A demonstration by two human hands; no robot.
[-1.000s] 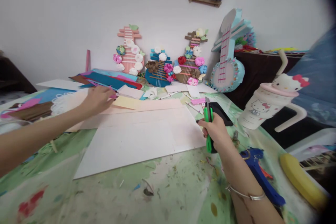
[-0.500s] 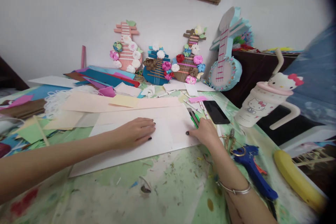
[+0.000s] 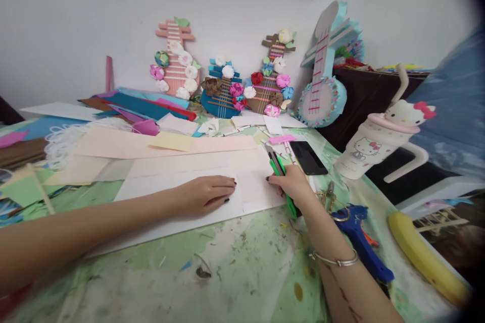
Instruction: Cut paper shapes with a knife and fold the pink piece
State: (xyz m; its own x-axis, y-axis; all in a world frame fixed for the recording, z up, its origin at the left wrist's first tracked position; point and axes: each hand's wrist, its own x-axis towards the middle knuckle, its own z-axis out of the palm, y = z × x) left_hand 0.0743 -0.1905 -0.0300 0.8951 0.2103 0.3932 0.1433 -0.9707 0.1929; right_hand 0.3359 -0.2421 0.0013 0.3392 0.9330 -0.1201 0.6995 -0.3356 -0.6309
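My left hand (image 3: 206, 195) lies flat, fingers together and stretched out, on a large white sheet of card (image 3: 170, 219) in the middle of the table. At the sheet's right edge, my right hand (image 3: 293, 184) is closed round a green and black utility knife (image 3: 275, 162). Its front end points away from me and its green rear end shows below my palm. A pale pink sheet (image 3: 250, 159) lies at the back of the white card. Just beyond my right hand is a black phone (image 3: 308, 157).
To the right are a blue glue gun (image 3: 361, 239), a yellow banana-shaped object (image 3: 426, 257) and a white tumbler (image 3: 373, 149) with a straw. Decorated paper instruments (image 3: 227, 91) stand along the wall. Coloured paper (image 3: 140, 108) and white string (image 3: 71, 141) lie at the left back.
My right hand has lifted the utility knife, so more of its green body shows. My left hand has slid slightly right across the card. The view has shifted a little.
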